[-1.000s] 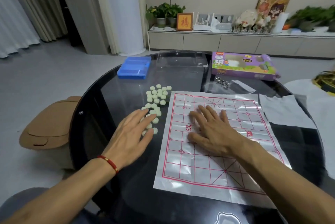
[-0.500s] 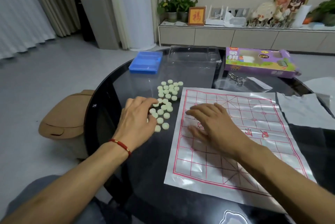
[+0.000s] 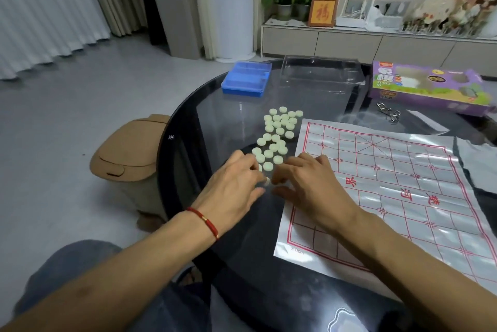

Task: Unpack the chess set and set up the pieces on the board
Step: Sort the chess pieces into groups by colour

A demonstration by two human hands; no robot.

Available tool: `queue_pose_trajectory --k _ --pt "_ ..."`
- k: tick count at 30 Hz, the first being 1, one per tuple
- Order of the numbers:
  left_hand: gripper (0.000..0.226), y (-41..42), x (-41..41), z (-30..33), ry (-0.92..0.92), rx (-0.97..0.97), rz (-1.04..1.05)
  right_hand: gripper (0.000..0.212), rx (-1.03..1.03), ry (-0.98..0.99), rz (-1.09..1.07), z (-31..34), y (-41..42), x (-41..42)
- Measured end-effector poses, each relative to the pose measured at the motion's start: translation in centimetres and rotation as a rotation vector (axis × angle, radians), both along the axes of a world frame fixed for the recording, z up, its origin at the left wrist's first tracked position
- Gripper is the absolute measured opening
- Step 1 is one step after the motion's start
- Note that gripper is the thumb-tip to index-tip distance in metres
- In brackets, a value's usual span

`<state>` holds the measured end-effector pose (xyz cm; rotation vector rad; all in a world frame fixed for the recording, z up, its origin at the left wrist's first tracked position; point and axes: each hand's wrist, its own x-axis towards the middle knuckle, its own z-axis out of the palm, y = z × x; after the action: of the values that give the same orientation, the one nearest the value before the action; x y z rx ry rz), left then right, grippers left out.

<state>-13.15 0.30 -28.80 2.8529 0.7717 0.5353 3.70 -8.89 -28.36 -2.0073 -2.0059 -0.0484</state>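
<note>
**Both hands at the near edge of the pieces**

The left hand [image 3: 233, 189], a red bracelet [image 3: 205, 221] on its wrist, lies on the dark glass table [image 3: 269, 291] with its fingers curled down among the nearest pieces; whether they pinch one I cannot tell. The right hand [image 3: 309, 186] lies across the left edge of the board [image 3: 403, 197], fingers bent toward the same spot; one piece [image 3: 267, 182] shows between the two hands. The pale green pieces [image 3: 277, 132] lie loose on the glass, just left of the board. Farther off sit a blue case [image 3: 246, 78], a clear plastic tray [image 3: 320, 73] and a purple box [image 3: 427, 87].
</note>
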Motion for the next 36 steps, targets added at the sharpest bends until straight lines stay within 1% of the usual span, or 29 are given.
queue_pose_trajectory --k 4,7,8,11,12,14,20,23,25,27,32,34,36 --pt "0.016 -0.4 -0.4 0.7 0.019 0.013 -0.063 0.010 -0.052 0.032 0.034 0.6 0.3 -0.2" --pt "0.013 -0.8 -0.5 1.0 0.049 0.003 -0.051 0.012 -0.073 0.147 0.008 1.0 0.9 0.0" --pt "0.012 -0.8 -0.6 1.1 0.033 -0.034 -0.013 0.013 -0.073 0.201 -0.006 1.2 1.0 0.2" --pt "0.014 -0.3 -1.3 1.7 -0.056 -0.235 0.118 0.012 -0.097 0.343 -0.028 1.8 1.0 0.8" --pt "0.014 -0.1 -1.6 1.9 -0.059 -0.269 0.131 0.012 -0.116 0.373 -0.019 1.8 1.0 0.8" --pt "0.014 0.0 -2.2 2.0 -0.029 -0.275 0.124 0.011 -0.141 0.400 0.012 1.7 0.9 0.4" --pt "0.016 0.6 -3.9 1.8 0.107 -0.211 0.105 0.011 -0.109 0.245 0.139 0.8 0.2 -2.0" --pt "0.016 0.1 -4.8 1.6 0.156 -0.195 0.055 0.011 -0.047 0.151 0.181 0.5 -0.1 -2.6" --pt "0.015 -0.6 -5.2 1.3 0.151 -0.182 0.030 0.014 -0.006 0.057 0.201 0.4 -0.2 -2.6" --pt "0.015 -1.2 -5.5 1.1 0.129 -0.172 0.028 0.015 0.023 0.008 0.203 0.6 -0.4 -2.5" --pt "0.012 -1.8 -6.1 1.0 0.036 -0.246 0.077 0.016 0.031 -0.002 0.232 0.9 -1.5 -2.3" --pt "0.010 -2.0 -6.3 1.0 0.012 -0.288 0.084 0.024 0.011 -0.009 0.248 0.5 -1.7 -2.3" --pt "0.009 -2.4 -6.2 1.0 0.002 -0.307 0.071 0.038 -0.019 -0.027 0.248 0.2 -1.4 -2.4"
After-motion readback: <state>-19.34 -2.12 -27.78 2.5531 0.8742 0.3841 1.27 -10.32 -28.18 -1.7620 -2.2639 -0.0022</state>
